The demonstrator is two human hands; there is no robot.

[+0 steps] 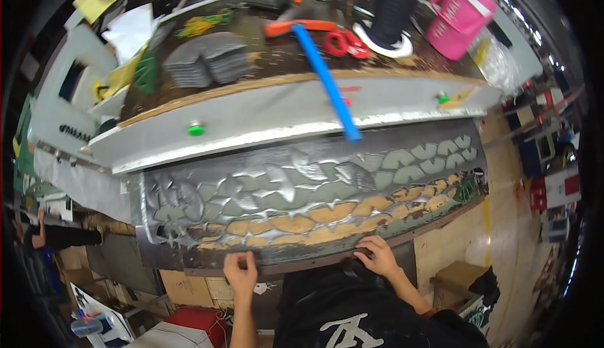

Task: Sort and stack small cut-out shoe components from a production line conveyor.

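A dark sheet (352,247) with rows of leaf-like cut-out openings lies across the bed in front of me. Grey-green and tan surfaces show through the openings, and silvery strips and flaps stand up between them. My left hand (241,272) is at the near brown edge (302,264), its thumb and fingers bent but apart. My right hand (379,257) hovers over the same edge farther right, fingers curved, with a gap to the thumb. I make out nothing in either hand. A stack of grey cut pieces (207,62) stands on the shelf above.
A pale beam (277,112) with green buttons (196,129) crosses behind the sheet. A blue bar (324,74) hangs over it from the shelf, near an orange-handled tool (314,25), a black spool (393,8) and a pink bucket (459,18). Another person (53,235) is at far left.
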